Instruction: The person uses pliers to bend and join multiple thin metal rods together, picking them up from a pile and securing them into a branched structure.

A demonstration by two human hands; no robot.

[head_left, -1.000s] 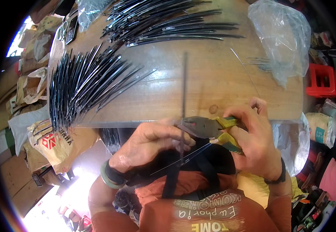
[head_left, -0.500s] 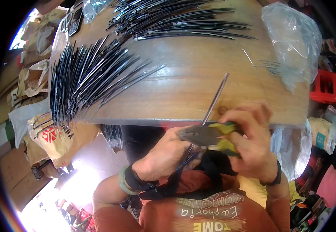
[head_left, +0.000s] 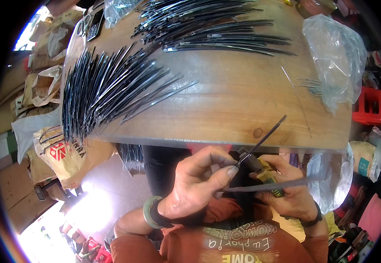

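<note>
My left hand (head_left: 199, 182) pinches a thin dark strip (head_left: 265, 138) between thumb and fingertips. One end of the strip slants up and right over the table edge. A second dark length (head_left: 269, 185), blurred, runs rightward from below my left thumb across my right hand; I cannot tell whether it is the same strip. My right hand (head_left: 293, 193) is closed round the yellow and dark handles of a pair of pliers (head_left: 265, 172). The jaws point up and left, close beside my left fingertips. A fanned pile of similar strips (head_left: 107, 92) lies on the table's left.
More strips (head_left: 216, 39) lie along the far side of the wooden table (head_left: 225, 105). A clear plastic bag (head_left: 335, 57) and several thin wires (head_left: 312, 85) are at the right. A phone (head_left: 95, 27) and scissors (head_left: 82, 26) lie far left. Beyond the right edge stands a red stool (head_left: 369, 107).
The pliers have come down and turned, their jaws now lower beside my left fingertips. My left hand has turned to a fingertip pinch, and the strip's upper end has shifted right and down.
</note>
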